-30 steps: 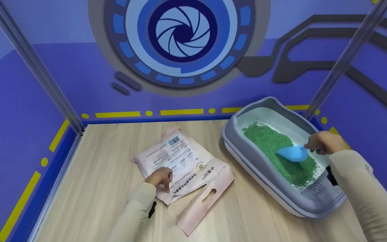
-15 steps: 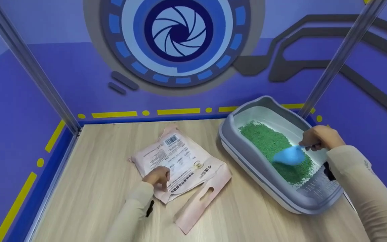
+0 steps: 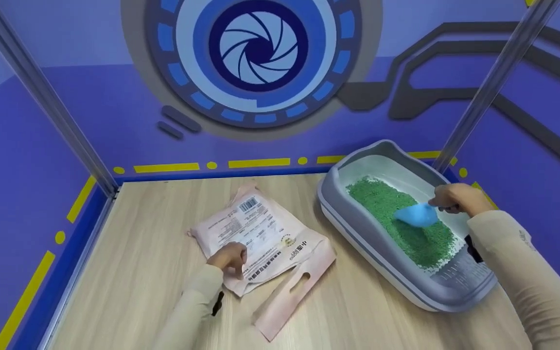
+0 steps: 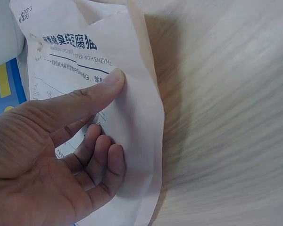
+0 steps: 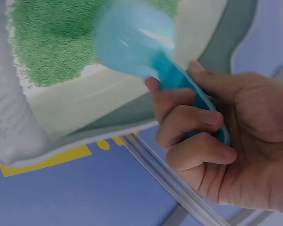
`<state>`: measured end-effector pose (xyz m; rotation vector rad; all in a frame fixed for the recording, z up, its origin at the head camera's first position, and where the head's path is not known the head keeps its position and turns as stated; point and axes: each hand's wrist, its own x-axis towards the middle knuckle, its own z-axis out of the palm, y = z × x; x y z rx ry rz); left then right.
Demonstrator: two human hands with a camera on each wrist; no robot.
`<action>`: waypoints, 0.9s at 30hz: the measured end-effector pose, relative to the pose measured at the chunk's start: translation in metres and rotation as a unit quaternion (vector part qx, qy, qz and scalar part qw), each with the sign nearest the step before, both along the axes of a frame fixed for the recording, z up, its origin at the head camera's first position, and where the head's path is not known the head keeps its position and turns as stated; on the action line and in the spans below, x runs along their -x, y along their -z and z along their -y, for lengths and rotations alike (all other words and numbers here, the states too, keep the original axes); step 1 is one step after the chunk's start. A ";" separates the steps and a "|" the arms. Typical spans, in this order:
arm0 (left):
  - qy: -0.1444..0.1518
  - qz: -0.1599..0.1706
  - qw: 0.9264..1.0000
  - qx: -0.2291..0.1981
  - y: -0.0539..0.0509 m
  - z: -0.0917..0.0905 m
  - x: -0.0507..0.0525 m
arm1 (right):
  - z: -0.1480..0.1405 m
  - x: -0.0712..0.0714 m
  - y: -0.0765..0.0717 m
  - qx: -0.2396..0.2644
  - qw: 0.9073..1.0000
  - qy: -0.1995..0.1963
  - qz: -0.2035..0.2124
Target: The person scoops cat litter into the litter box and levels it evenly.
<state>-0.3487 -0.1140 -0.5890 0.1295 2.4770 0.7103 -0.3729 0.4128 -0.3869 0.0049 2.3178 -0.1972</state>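
My right hand (image 3: 460,199) holds a light blue scoop (image 3: 418,215) by its handle, fingers wrapped round it. In the right wrist view the scoop's bowl (image 5: 132,37) is blurred, above green cat litter (image 5: 52,52). That litter (image 3: 382,199) lies heaped in a grey and white litter box (image 3: 358,243), with a darker hollow under the scoop. My left hand (image 3: 230,256) is at the near left corner of a pale pink cat litter bag (image 3: 260,233). Its fingers are loosely curled with nothing in them; in the left wrist view the thumb lies over the bag's printed face (image 4: 137,117).
A torn-off pink strip (image 3: 294,296) with a handle slot lies in front of the bag. Wood-grain table (image 3: 144,233) surrounds the bag. Purple-blue panels (image 3: 85,116) and metal posts (image 3: 494,92) stand behind and at the sides.
The scoop swings about over the litter and is now a little farther back than half a second ago. My left hand stays at the bag. The head view shifts slightly.
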 end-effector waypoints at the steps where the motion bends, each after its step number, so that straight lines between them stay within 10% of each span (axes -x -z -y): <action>1: 0.003 -0.001 1.000 0.000 0.001 0.000 0.001 | 0.000 0.001 0.001 0.002 1.000 0.003 0.006; 27: 0.025 -0.008 0.999 0.038 -0.003 -0.001 0.004 | -0.001 0.007 -0.016 -0.084 0.995 -0.009 0.059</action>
